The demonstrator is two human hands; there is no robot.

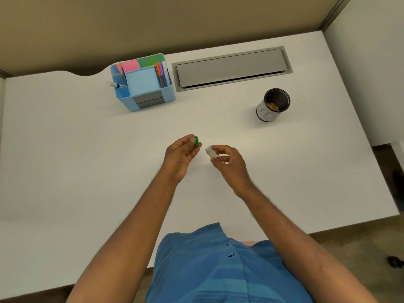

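My left hand point(181, 155) pinches a small green cap point(196, 141) between thumb and fingertips, above the middle of the white desk point(65, 149). Just to its right, my right hand point(229, 164) grips a small clear bottle point(210, 151) whose open mouth points up and left toward the cap. Cap and bottle are apart, with a narrow gap between them. My fingers cover the bottle's lower part.
A blue desk organiser point(143, 84) with sticky notes, pens and a marker stands at the back left. A grey cable hatch point(231, 67) lies in the desk behind. A black-and-white cup point(273, 106) with something golden inside stands at the right. Partition walls enclose the back.
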